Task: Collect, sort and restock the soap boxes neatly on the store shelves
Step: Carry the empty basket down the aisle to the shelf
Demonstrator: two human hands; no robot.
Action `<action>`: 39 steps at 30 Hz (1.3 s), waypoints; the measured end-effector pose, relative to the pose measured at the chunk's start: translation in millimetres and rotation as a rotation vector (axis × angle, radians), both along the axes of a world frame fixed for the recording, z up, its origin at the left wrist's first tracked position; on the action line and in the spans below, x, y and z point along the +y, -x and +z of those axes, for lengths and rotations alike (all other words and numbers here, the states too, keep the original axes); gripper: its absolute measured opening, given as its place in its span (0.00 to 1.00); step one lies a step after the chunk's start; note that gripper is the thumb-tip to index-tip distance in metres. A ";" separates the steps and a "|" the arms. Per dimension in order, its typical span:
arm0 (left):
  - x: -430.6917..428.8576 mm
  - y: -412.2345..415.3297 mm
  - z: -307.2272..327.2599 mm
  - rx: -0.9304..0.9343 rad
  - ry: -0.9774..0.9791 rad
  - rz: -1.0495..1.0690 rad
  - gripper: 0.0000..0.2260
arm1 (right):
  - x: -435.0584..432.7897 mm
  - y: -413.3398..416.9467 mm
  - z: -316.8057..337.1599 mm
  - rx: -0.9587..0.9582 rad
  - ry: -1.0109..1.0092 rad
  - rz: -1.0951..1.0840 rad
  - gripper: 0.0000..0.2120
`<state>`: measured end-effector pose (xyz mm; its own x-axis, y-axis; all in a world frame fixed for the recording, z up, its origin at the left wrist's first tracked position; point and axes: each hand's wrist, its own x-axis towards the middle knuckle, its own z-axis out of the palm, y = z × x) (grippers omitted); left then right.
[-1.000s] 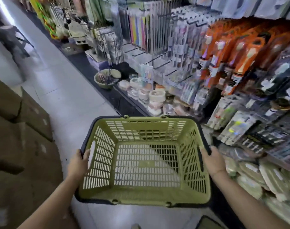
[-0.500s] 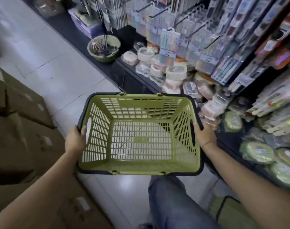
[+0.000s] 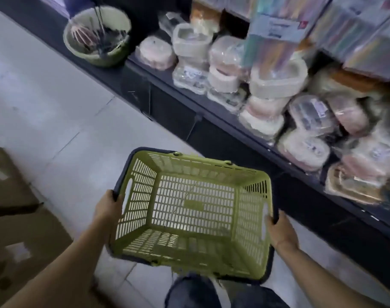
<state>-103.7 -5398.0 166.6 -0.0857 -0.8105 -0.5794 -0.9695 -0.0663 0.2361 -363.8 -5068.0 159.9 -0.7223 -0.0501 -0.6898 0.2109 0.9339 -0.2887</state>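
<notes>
The low dark shelf [image 3: 214, 117] holds wrapped soap boxes [image 3: 265, 101] and a green bowl [image 3: 98, 36].

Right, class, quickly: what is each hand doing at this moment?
Left hand: grips the basket by its left rim.
Right hand: grips its right rim.

One basket [image 3: 249, 221], one bowl [image 3: 100, 60], two hands [image 3: 107, 210] [image 3: 281, 232]

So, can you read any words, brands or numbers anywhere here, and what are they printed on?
No text is legible in this view.
Pale label on the hanging packet: print is there, but too blurred to read.
Stickers on the wrapped soap boxes: too small and blurred.
White labels on the cardboard boxes: blurred.
Green basket: no writing visible.
</notes>
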 end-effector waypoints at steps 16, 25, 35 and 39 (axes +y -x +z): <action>-75.4 49.8 -224.3 -0.050 -0.150 -0.128 0.17 | -36.0 -26.1 -220.3 -0.095 -0.102 -0.211 0.19; -58.3 67.2 -212.2 -0.153 -0.074 -0.199 0.35 | -42.9 -24.7 -214.4 -0.129 -0.118 -0.190 0.28; -12.5 153.3 -60.0 0.017 -0.126 -0.760 0.18 | -51.1 21.5 -53.5 0.006 0.119 -0.058 0.28; 21.0 189.4 40.2 0.210 -0.117 -0.810 0.14 | -37.7 34.6 47.9 0.077 0.205 -0.024 0.25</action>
<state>-293.1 -5377.0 206.8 -0.7297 -0.3881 -0.5630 -0.6649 0.5950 0.4516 -398.4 -5105.7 207.8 -0.7751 -0.1658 -0.6097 0.2023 0.8490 -0.4881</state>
